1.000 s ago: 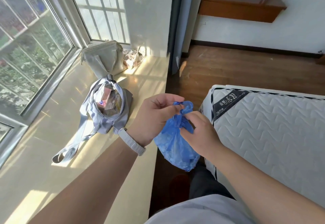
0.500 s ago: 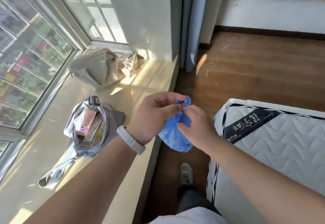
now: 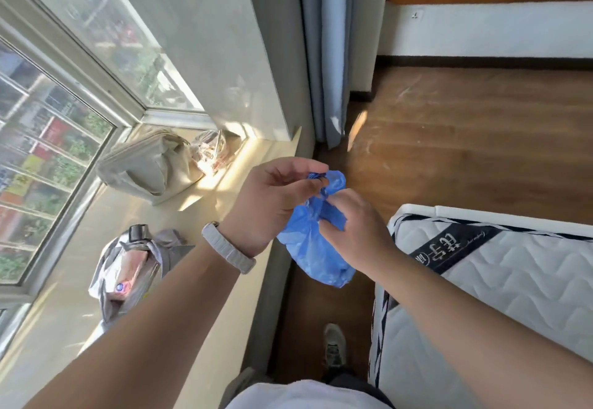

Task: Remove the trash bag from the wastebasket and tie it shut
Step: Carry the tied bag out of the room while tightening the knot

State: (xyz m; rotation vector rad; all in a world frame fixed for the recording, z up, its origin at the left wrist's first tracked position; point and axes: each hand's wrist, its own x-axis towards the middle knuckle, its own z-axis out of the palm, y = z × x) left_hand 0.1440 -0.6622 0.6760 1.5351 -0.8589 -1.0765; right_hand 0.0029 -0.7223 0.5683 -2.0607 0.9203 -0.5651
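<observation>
A small blue plastic trash bag [image 3: 316,256] hangs in the air between the window ledge and the mattress, bulging at the bottom. My left hand [image 3: 272,200], with a pale watch strap on the wrist, pinches one gathered end of the bag's top. My right hand [image 3: 356,232] grips the other twisted end just below and to the right. The bag's neck is bunched between the two hands; whether a knot is formed there is hidden by my fingers. No wastebasket is in view.
A wide stone window ledge [image 3: 224,280] on the left holds a beige tote bag [image 3: 147,165], a clear plastic packet [image 3: 211,152] and an open grey pouch [image 3: 128,277]. A white quilted mattress [image 3: 497,280] stands at the right. Wood floor [image 3: 449,152], a curtain [image 3: 324,55] and my shoe [image 3: 335,347] lie ahead and below.
The view has tilted downward and the bag with both hands has shifted slightly. Both hands have stayed on the bag's top, working the gathered ends.
</observation>
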